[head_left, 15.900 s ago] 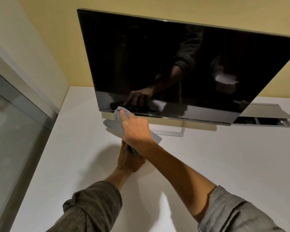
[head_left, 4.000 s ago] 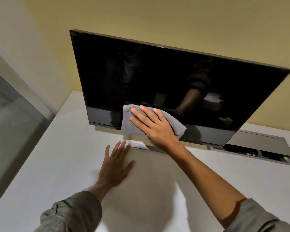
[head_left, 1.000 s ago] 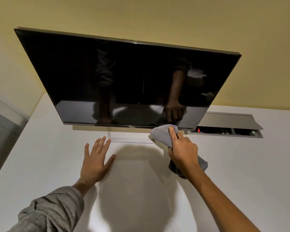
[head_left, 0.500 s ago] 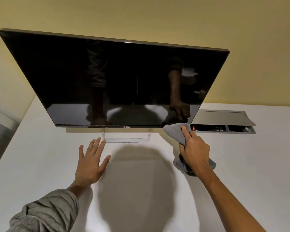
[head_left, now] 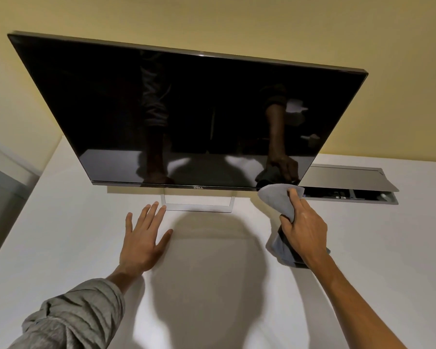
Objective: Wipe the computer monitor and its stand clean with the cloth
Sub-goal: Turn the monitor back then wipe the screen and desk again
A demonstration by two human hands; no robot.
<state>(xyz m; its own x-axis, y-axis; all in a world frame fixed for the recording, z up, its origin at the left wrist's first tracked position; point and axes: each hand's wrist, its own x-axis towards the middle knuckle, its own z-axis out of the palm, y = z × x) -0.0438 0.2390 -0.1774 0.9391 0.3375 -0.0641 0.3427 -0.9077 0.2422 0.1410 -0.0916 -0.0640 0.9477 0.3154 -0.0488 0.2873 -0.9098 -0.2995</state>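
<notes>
Right hand (head_left: 303,229) pinches the grey cloth (head_left: 277,200) against the monitor (head_left: 186,117) at its lower right corner. Left hand (head_left: 142,238), fingers spread, rests flat on the desk (head_left: 61,235) before the monitor's stand (head_left: 199,204); an open cable hatch (head_left: 347,183) lies right of the monitor.

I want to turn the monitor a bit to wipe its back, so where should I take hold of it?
Probably the monitor by its left side edge, coming in from the left with the free left hand. The thin bezel gives a firm edge, and that side is clear; the right hand holds the cloth at the lower right corner.
</notes>
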